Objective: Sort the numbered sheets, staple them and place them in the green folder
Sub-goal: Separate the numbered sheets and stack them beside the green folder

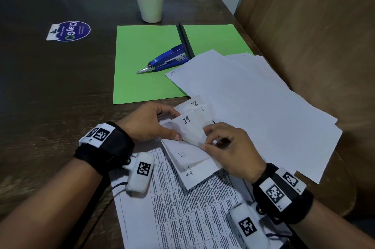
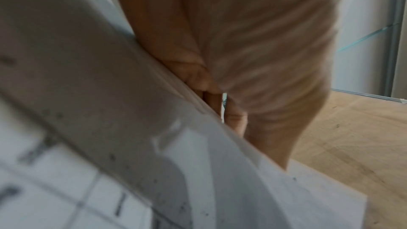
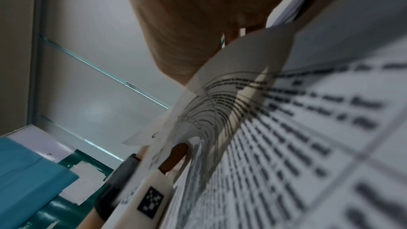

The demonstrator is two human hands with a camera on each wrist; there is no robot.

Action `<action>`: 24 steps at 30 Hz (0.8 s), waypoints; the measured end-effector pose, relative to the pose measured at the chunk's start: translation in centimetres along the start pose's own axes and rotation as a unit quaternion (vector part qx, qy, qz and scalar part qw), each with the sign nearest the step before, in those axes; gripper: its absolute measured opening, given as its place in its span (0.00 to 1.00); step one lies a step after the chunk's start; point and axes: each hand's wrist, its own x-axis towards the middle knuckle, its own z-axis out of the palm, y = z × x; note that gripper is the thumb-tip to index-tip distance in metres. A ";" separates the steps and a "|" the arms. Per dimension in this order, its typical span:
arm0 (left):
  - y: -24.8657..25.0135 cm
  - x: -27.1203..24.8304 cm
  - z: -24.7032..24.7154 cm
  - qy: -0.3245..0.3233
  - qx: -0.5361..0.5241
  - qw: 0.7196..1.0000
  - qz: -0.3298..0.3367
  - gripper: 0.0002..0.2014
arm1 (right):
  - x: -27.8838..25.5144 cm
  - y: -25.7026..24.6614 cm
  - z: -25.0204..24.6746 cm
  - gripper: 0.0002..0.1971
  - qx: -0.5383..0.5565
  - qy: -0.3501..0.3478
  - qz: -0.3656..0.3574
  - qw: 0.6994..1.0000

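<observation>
As both hands point(image 1: 150, 121) pinch numbered sheets point(image 1: 189, 127), top reads "19", ClayGo sticker point(image 1: 69, 31).

A dark wooden table point(image 1: 60, 90) carries an open green folder point(image 1: 146, 66). Behind the folder stands a white potted plant point(image 1: 149, 3), with a round sticker point(image 1: 70, 31) to its left. White sheets point(image 1: 253, 110) overlap the folder's right corner, and a printed sheet point(image 1: 192, 214) lies nearer than it.

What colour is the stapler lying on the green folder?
Blue, with a silver metal tip; the stapler shows best in the head view.
</observation>
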 end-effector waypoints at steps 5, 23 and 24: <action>-0.1 0.1 0.0 0.001 0.007 1.000 0.003 0.19 | 0.1 0.0 -0.2 0.04 -0.052 -0.006 -0.032 0.998; -0.3 0.2 0.1 0.011 0.006 1.000 0.013 0.17 | 0.0 0.0 -0.2 0.03 -0.088 -0.003 -0.106 0.990; -0.3 0.2 0.1 0.010 0.005 1.000 0.013 0.17 | 0.0 -0.1 -0.2 0.03 -0.086 -0.002 -0.105 0.991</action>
